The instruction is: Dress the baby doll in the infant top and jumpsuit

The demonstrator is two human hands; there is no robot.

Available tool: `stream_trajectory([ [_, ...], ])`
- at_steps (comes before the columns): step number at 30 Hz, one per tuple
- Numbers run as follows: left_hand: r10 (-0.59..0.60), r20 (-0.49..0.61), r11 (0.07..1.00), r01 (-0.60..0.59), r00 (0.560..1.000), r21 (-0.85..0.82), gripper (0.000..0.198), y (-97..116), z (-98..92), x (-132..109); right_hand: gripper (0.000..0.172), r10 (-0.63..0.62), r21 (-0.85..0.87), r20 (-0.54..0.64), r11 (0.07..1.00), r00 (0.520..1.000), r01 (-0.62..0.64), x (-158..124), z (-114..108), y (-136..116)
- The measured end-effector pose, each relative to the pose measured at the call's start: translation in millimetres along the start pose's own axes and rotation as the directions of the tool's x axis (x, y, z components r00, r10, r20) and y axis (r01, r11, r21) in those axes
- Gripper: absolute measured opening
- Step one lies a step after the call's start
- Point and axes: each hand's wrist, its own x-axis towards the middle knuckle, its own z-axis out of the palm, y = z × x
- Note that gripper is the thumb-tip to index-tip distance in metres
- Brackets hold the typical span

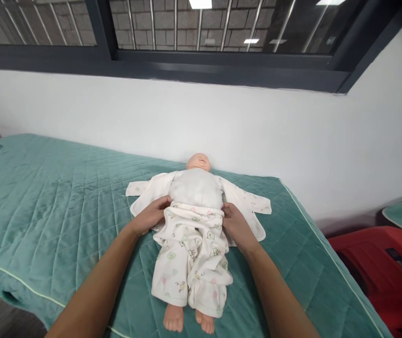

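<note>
A baby doll (198, 162) lies on its back on a green quilted cover, its feet toward me. Its torso is white, and an open white jacket (248, 202) spreads out beneath it with both sleeves stretched sideways. Patterned white trousers (194, 253) cover the legs up to the waist; the bare feet stick out below. At the left side of the waistband, my left hand (153, 213) has its fingers closed on the trousers. My right hand (234, 223) grips the waistband's right side, fingertips partly hidden by the cloth.
The green quilted bed (63, 202) stretches far to the left and stands against a white wall (151, 117). A dark-framed window (222, 65) with metal bars is above. Beside the bed at the right is a red plastic object (380, 258), with another green cover behind it.
</note>
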Motion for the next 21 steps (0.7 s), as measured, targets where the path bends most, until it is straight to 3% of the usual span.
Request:
stream_trajectory([
  [7, 0.014, -0.018, 0.997, -0.015, 1.000, -0.071, 0.021, -6.2, -2.5, 3.5, 0.020, -0.092, 0.034, 0.105, 0.995, 0.990, 0.089, 1.2, -2.0, -1.4],
  [10, 0.071, -0.042, 0.996, -0.069, 0.997, 0.061, 0.018, -6.0, -1.1, 2.1, 0.015, -0.096, -0.062, 0.108, 0.993, 0.990, 0.103, 1.5, -4.2, -1.3],
  [13, 0.132, -0.142, 0.978, -0.106, 0.981, 0.181, 0.021, -8.3, 0.1, -1.6, 0.012, -0.092, -0.178, 0.113, 0.978, 0.989, 0.111, -0.8, -7.7, -3.2],
  [17, 0.304, -0.285, 0.939, -0.236, 0.909, 0.250, 0.028, -10.7, 1.5, -7.8, 0.008, -0.112, -0.276, 0.098, 0.952, 0.989, 0.135, -3.8, -11.6, -4.6],
  [21, 0.520, -0.218, 0.807, -0.392, 0.826, 0.441, 0.018, -6.6, 4.3, -11.8, 0.009, -0.214, -0.372, -0.099, 0.914, 0.972, 0.163, -7.4, -9.1, -11.0],
])
